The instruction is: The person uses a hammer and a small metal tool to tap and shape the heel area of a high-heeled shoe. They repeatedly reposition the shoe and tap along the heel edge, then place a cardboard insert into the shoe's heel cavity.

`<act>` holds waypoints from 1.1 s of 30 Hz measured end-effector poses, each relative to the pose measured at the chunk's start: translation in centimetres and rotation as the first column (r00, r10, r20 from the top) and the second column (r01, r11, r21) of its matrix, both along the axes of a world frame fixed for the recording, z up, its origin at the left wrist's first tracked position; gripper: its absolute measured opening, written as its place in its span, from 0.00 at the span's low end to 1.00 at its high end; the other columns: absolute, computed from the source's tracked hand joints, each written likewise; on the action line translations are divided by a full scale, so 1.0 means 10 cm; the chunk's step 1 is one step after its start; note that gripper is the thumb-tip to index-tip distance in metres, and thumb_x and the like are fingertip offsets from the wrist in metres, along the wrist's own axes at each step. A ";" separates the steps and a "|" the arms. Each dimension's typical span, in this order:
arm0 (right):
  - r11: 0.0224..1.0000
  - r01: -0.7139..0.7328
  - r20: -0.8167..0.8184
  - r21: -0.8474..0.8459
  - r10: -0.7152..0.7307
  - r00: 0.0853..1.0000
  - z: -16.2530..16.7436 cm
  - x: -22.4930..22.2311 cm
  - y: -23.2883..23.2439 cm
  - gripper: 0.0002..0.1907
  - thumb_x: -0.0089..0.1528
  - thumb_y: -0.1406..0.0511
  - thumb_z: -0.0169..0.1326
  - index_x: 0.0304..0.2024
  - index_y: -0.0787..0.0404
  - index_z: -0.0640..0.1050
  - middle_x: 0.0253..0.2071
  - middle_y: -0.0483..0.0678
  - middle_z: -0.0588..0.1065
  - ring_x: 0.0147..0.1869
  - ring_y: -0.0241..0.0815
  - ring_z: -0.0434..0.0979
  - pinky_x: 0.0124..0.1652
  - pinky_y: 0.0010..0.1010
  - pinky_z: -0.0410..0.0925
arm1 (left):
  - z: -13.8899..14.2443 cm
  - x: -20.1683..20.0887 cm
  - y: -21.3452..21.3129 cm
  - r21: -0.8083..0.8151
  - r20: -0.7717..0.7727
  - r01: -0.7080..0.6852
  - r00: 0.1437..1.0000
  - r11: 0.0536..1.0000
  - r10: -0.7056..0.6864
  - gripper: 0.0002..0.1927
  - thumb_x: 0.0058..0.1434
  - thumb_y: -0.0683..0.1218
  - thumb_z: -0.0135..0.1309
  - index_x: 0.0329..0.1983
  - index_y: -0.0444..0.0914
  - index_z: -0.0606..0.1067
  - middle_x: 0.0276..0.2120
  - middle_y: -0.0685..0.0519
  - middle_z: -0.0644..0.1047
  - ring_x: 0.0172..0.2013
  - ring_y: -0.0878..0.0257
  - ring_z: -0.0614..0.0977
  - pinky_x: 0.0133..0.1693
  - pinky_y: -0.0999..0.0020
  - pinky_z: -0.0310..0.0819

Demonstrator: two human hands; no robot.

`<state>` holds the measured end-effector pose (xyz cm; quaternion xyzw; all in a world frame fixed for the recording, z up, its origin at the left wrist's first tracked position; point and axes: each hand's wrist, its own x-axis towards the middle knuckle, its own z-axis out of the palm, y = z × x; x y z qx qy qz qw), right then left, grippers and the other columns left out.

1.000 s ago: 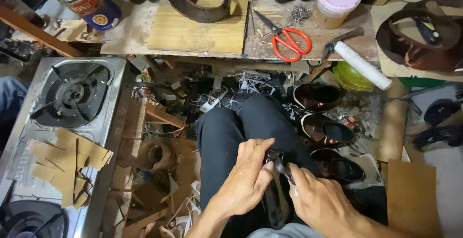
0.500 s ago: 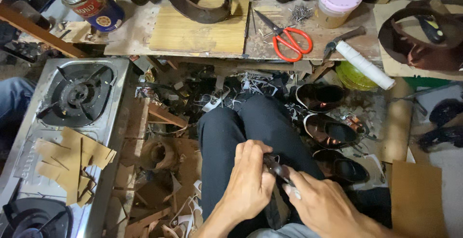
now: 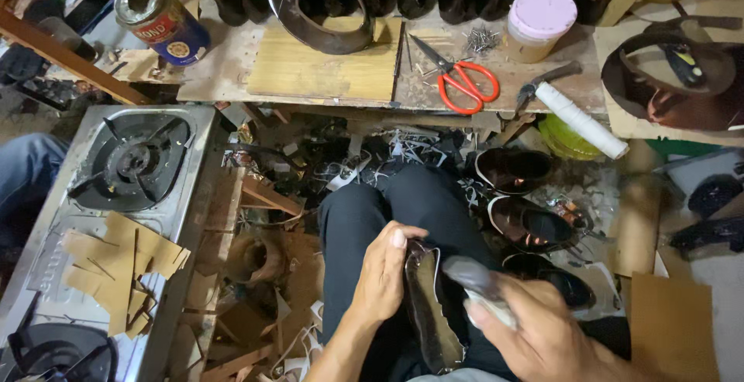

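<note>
My left hand (image 3: pixel 385 273) holds a dark shoe (image 3: pixel 430 304) that lies on my lap, on my black trousers (image 3: pixel 387 204). The fingers (image 3: pixel 397 236) are pressed together and curl over the left edge of the shoe, the thumb side toward me — they grip it from the side. My right hand (image 3: pixel 535 335) is closed around a tool with a grey handle (image 3: pixel 474 275); the handle points up and left, over the opening of the shoe. The working end of the tool I cannot see clearly, because it is blurred.

To my right, on the floor, three more dark shoes (image 3: pixel 535 223) stand one behind the other among leather scraps. On the wooden bench (image 3: pixel 325 72) in front of me lie red-handled scissors (image 3: pixel 457 84), a jar with a pink lid (image 3: pixel 539 18) and a white roll (image 3: pixel 581 118). At my left stands a gas stove (image 3: pixel 132 161) with cardboard pieces (image 3: pixel 116 262) on it.
</note>
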<state>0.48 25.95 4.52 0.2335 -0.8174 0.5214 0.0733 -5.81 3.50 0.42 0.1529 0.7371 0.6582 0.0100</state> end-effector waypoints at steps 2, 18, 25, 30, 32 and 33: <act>0.973 -0.108 -0.136 -0.205 0.081 0.987 -0.05 0.01 0.02 0.12 0.65 0.66 0.54 0.48 0.67 0.72 0.28 0.52 0.78 0.26 0.44 0.80 0.27 0.31 0.74 | -0.07 0.00 0.06 -0.013 0.035 -0.076 0.996 0.997 0.076 0.24 0.75 0.50 0.31 0.42 0.30 0.77 0.34 0.45 0.74 0.35 0.56 0.76 0.43 0.65 0.70; 0.892 0.011 0.215 0.451 -0.120 0.969 -0.34 -0.15 -0.22 0.14 0.61 0.57 0.59 0.30 0.61 0.77 0.21 0.57 0.77 0.25 0.57 0.80 0.24 0.43 0.68 | 0.17 0.07 0.06 -0.030 -0.035 -0.162 0.986 0.986 0.161 0.20 0.74 0.46 0.34 0.38 0.30 0.76 0.33 0.44 0.74 0.34 0.56 0.77 0.41 0.66 0.71; 0.976 -0.096 0.717 0.193 -0.074 0.693 0.08 -0.40 -0.50 0.13 0.63 0.56 0.52 0.38 0.58 0.77 0.18 0.47 0.75 0.17 0.46 0.75 0.22 0.36 0.69 | 0.41 0.03 -0.23 0.000 -0.505 -0.519 0.737 0.855 0.448 0.15 0.75 0.46 0.39 0.46 0.32 0.74 0.42 0.43 0.76 0.42 0.52 0.78 0.48 0.63 0.73; 0.984 -0.167 0.674 0.062 0.081 0.734 0.11 -0.71 -0.67 0.12 0.65 0.61 0.48 0.37 0.62 0.77 0.21 0.46 0.76 0.22 0.39 0.76 0.26 0.34 0.69 | 0.25 0.01 -0.35 -0.190 -0.599 -0.535 0.728 0.823 0.334 0.18 0.74 0.48 0.41 0.58 0.30 0.71 0.50 0.39 0.72 0.50 0.47 0.75 0.54 0.56 0.71; 0.968 -0.240 0.496 0.071 0.175 0.851 0.11 -0.75 -0.63 0.10 0.65 0.63 0.48 0.41 0.62 0.77 0.26 0.48 0.77 0.25 0.43 0.77 0.28 0.35 0.70 | 0.16 0.05 -0.40 -0.225 -0.574 -0.489 0.765 0.843 0.291 0.20 0.74 0.49 0.42 0.60 0.30 0.70 0.51 0.39 0.71 0.52 0.46 0.74 0.54 0.55 0.71; 0.952 -0.292 0.328 0.095 0.247 0.912 0.13 -0.74 -0.59 0.09 0.66 0.65 0.49 0.44 0.63 0.76 0.29 0.49 0.77 0.29 0.45 0.78 0.31 0.36 0.71 | 0.12 0.10 -0.42 -0.235 -0.560 -0.474 0.780 0.849 0.281 0.21 0.74 0.50 0.42 0.61 0.30 0.70 0.52 0.39 0.71 0.52 0.47 0.74 0.54 0.56 0.71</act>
